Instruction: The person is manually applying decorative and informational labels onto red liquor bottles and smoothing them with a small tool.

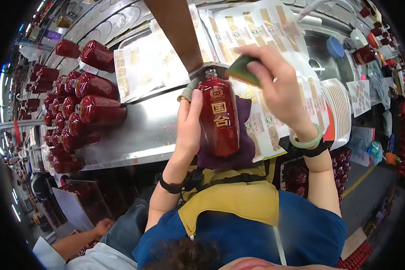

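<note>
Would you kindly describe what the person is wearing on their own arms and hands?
Both forearms are bare. The left hand has a gold ring and a grey fingertip cover; a black band circles that wrist. The right hand wears a pale green bangle above a black strap.

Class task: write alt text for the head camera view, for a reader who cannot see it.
A left hand steadies a dark red bottle on a purple cloth at a metal table, while the right hand holds a green scraper near its neck. More red bottles lie stacked to the left.
</note>
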